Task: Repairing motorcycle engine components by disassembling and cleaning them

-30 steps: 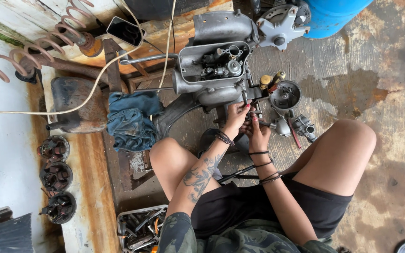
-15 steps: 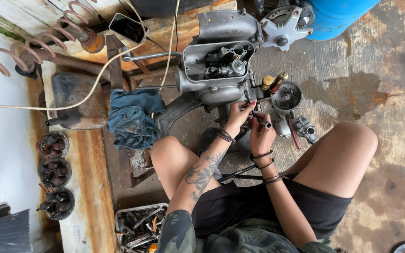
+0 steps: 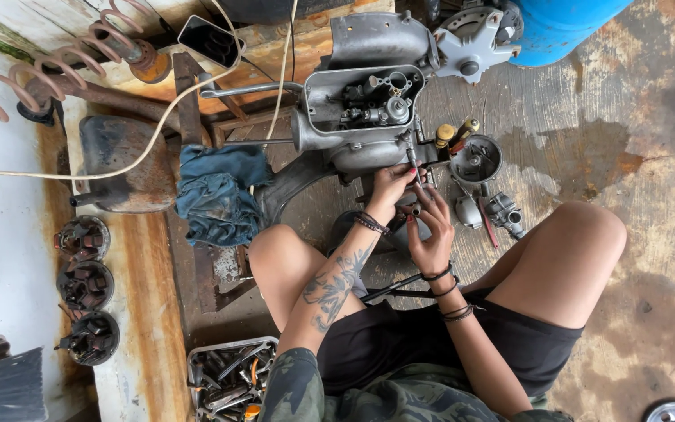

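Note:
I sit on the floor facing a grey engine casing point(image 3: 369, 117) whose open top shows small parts. My left hand point(image 3: 391, 186), on a tattooed forearm with dark wristbands, rests against the casing's lower edge. Its fingers are closed on a thin metal tool point(image 3: 412, 159) that points up at the engine. Just below it, my right hand point(image 3: 431, 230) pinches a small metal cylinder point(image 3: 415, 209) between its fingertips. The two hands almost touch.
A round metal bowl part point(image 3: 476, 160) and loose grey engine pieces point(image 3: 501, 212) lie right of the hands. Left of my knee are a blue rag point(image 3: 220, 195) and a rusty tank point(image 3: 123, 164). A tray of tools point(image 3: 232, 375), dark coil parts point(image 3: 83, 285) and a blue drum point(image 3: 564, 27) surround me.
Both hands stay at the engine's lower edge. The fingers shift only slightly around the tool and the small part.

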